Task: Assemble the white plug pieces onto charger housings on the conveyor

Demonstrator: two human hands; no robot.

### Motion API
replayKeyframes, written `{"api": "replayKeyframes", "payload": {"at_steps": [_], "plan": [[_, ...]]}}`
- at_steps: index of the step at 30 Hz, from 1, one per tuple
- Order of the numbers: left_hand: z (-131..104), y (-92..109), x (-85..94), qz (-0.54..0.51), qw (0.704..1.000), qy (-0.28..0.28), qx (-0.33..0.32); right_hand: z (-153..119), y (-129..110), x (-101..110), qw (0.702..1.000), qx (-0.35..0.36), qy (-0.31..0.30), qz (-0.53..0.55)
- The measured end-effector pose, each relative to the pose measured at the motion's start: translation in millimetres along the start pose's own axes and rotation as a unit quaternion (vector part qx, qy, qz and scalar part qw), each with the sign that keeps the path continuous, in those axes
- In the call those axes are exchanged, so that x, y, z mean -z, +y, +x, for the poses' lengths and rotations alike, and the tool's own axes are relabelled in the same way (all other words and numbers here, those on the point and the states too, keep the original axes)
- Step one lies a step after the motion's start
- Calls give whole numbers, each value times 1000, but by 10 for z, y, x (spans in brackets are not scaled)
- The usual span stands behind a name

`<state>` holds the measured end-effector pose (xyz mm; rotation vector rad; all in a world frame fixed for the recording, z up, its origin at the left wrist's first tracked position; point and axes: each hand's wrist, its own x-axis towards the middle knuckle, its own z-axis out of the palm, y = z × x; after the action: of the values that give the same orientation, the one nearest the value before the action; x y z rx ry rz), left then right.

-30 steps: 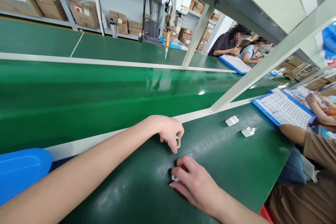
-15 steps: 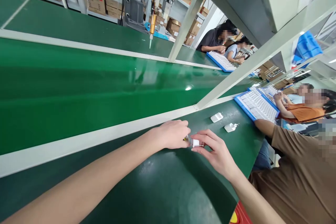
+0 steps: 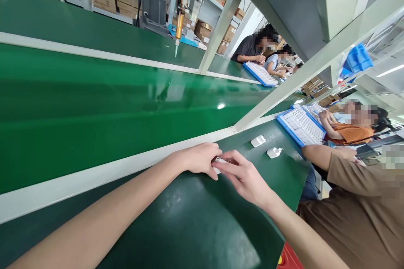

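A small white charger plug (image 3: pixel 217 170) is held between my two hands above the green tabletop (image 3: pixel 176 218). My left hand (image 3: pixel 202 159) is closed round its left side, thumb pointing down. From the right, the fingers of my right hand (image 3: pixel 244 175) are pinched on it, hiding much of its body. Two more white plugs, one farther back (image 3: pixel 258 141) and one nearer (image 3: pixel 274 153), lie on the table beyond my right hand, their pins pointing right.
A green conveyor belt (image 3: pixel 104 113) runs behind a pale rail (image 3: pixel 126 168). A slanted post (image 3: pixel 284 84) rises from it. At right, a person in a brown shirt (image 3: pixel 350 214) sits close, near a blue tray (image 3: pixel 299 126) of white parts. A dispensing needle (image 3: pixel 176 48) hangs across the belt.
The plug has turned and moved slightly left between my hands. My right hand has shifted left, its fingers now reaching over the plug. The view has shifted a little.
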<state>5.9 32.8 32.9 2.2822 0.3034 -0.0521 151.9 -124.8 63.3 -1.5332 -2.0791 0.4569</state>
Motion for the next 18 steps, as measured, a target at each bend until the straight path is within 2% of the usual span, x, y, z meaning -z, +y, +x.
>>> {"api": "replayKeyframes", "payload": {"at_steps": [4,7,12,18], "plan": [[1,-5,-30,-2,1000,24,-9,27,9,-33,998,-55,38,-16],[8,-20,-37,10,999,26,-23,35,31,-34,996,-69,57,-21],[22,-36,-64,20,999,31,-18,41,27,-83,990,-113,64,-52],[21,-25,-79,25,999,28,-14,60,-35,-115,990,-110,50,-76]]}}
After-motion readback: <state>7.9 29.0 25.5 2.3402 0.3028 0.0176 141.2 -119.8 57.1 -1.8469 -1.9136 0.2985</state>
